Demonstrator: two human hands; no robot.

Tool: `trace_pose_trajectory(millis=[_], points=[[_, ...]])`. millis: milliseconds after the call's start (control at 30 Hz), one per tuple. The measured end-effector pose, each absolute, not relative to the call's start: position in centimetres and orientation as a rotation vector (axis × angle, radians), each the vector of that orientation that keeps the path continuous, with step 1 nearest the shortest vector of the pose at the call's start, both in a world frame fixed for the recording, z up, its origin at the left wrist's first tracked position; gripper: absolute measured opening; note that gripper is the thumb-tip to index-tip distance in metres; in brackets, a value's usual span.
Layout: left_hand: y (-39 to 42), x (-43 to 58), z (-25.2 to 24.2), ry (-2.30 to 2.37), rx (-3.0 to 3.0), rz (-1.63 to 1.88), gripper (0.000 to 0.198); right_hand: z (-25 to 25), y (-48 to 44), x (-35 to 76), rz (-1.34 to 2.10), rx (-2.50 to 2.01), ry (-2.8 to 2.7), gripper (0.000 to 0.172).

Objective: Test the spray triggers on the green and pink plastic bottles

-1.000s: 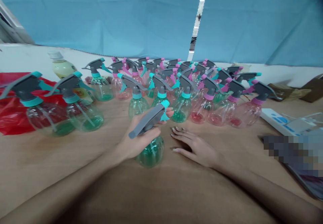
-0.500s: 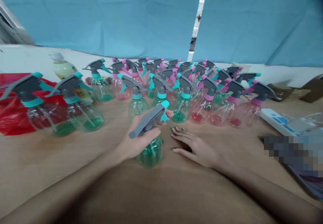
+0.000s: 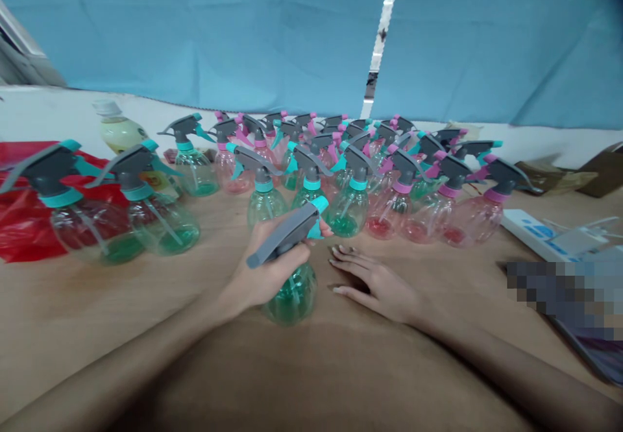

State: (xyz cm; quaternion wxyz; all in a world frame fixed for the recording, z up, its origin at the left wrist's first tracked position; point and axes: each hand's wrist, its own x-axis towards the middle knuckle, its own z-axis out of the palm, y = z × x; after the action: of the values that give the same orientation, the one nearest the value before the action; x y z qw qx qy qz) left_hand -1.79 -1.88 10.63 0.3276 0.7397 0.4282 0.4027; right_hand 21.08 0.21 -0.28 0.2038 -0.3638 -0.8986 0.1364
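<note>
My left hand [image 3: 270, 270] is wrapped round the neck of a green spray bottle [image 3: 291, 296] with a grey and turquoise spray head, which stands on the wooden table [image 3: 195, 354]. Green liquid shows in the bottle's lower part. To its right, my right hand [image 3: 384, 286] lies on the table, fingers spread and holding nothing. Just behind the hands is a front row of bottles, among them a green bottle [image 3: 348, 208] and a pink bottle [image 3: 389, 215].
Two green bottles, the nearer one [image 3: 163, 224], stand left, by a red plastic bag [image 3: 29, 218] and a bottle with a white cap [image 3: 119, 130]. Several more spray bottles crowd the back. A dark flat device [image 3: 579, 335] and a white box [image 3: 530, 231] lie right.
My left hand's fingertips near the turquoise trigger have shifted slightly down. The bottle stays in place and my right hand has not moved.
</note>
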Motion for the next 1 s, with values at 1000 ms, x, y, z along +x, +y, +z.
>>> trace_pose_trajectory(millis=[1000], points=[[-1.83,-1.74,10.51,1.194,1.889,1.048,0.042,-0.5,0.27,21.11,0.393,-0.983,-2.47,0.054]])
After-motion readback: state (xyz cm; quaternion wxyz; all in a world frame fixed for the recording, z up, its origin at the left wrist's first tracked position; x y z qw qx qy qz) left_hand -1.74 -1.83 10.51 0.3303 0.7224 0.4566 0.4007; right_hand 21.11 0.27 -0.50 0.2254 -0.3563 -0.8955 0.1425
